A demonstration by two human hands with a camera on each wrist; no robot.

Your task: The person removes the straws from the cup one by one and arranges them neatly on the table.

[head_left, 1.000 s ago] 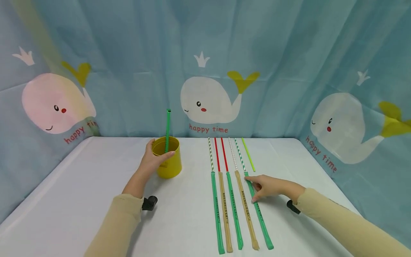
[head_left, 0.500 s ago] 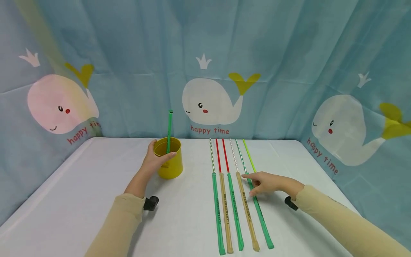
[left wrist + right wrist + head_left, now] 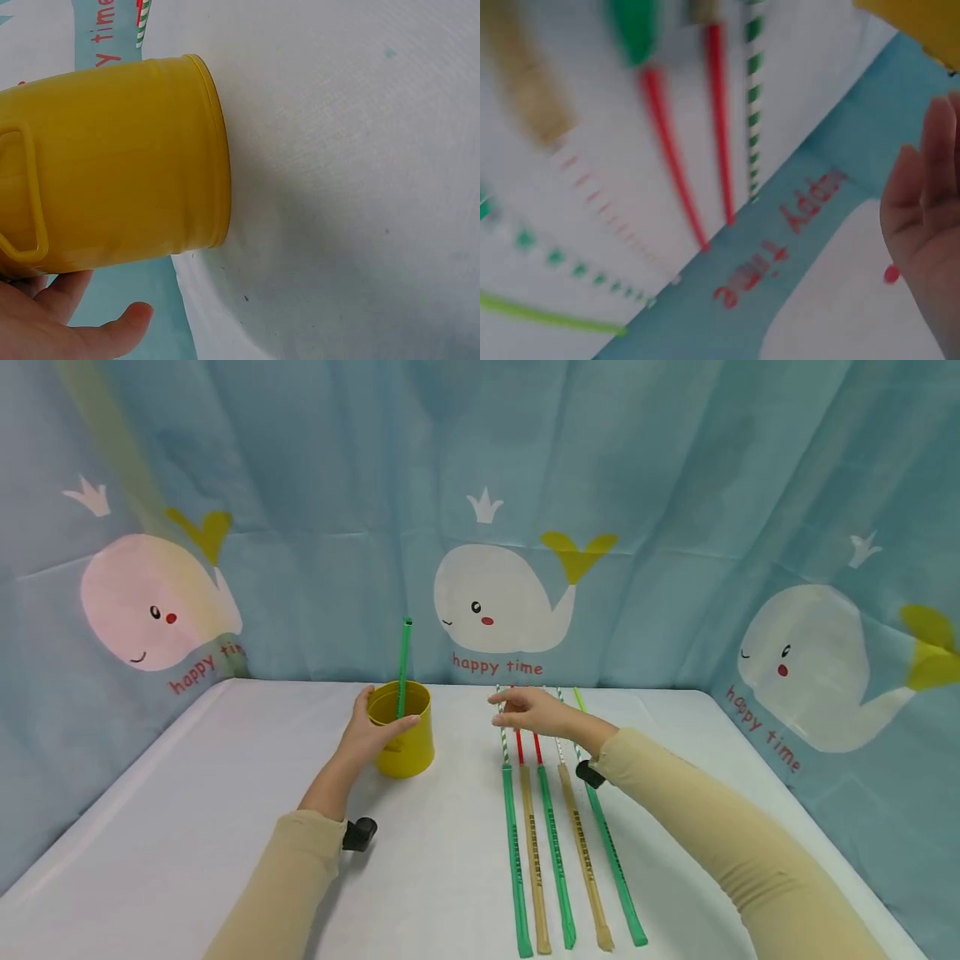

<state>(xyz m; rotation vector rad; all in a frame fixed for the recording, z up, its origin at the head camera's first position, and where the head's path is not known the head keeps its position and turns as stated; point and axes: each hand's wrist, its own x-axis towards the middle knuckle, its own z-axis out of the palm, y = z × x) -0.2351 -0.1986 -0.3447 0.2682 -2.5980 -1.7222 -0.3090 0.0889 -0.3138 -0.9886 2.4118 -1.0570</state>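
My left hand (image 3: 366, 737) grips a small yellow bucket (image 3: 408, 752) at its side, thumb across the front by the rim. The left wrist view also shows the bucket (image 3: 127, 165), its wire-like handle hanging on the wall. A green paper-wrapped straw (image 3: 404, 656) leans upright out of it. My right hand (image 3: 531, 712), holding nothing, hovers over the far row of bare straws, fingers towards the bucket. Below that row lie several wrapped straws, among them a green one (image 3: 515, 852) and a brown one (image 3: 583, 860).
Bare straws lie in the far row: striped green-white (image 3: 504, 747), red (image 3: 537, 752) and lime green (image 3: 547, 316). A blue whale-print curtain (image 3: 337, 593) stands right behind the white table (image 3: 187, 793).
My right hand has lifted off the rightmost green wrapped straw and moved left and away from me, over the bare straws. The left hand stays on the bucket.
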